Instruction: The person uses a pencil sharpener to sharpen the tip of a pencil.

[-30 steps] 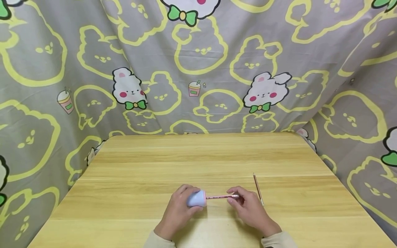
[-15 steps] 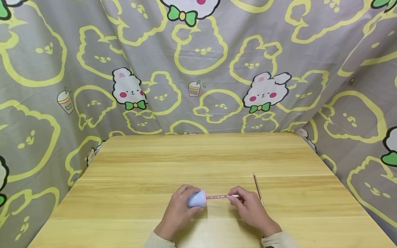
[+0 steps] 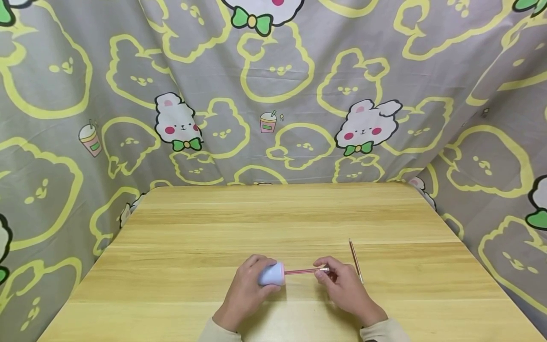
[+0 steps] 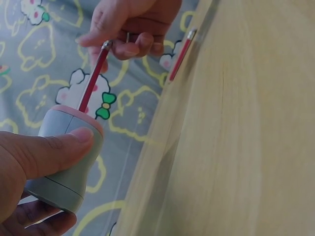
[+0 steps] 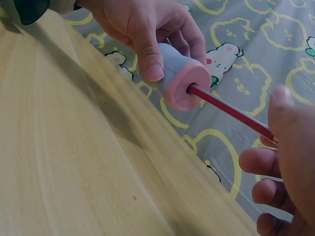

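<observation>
My left hand (image 3: 249,287) grips a light blue pencil sharpener (image 3: 270,274) with a pink end, thumb along its near side. A red pencil (image 5: 231,112) sticks into the hole in the pink end (image 5: 183,93). At the pencil's other end, my right hand (image 3: 344,285) holds the silver-tipped tail between thumb and fingers, the index finger slightly lifted. In the left wrist view, the sharpener (image 4: 69,157) is tilted, with the pencil (image 4: 92,81) pointing up toward the right hand (image 4: 130,29). The pencil's inserted tip is hidden inside the sharpener.
A second red pencil (image 3: 355,260) lies on the wooden table (image 3: 256,223) just beyond the right hand. A grey curtain (image 3: 239,156) with yellow cartoon outlines hangs behind the table and along its sides.
The pencil has turned about its length: its printed lettering showed earlier, and plain stripes face up now. The right fingers closed on its tail, then the index finger lifted. The left hand stays still.
</observation>
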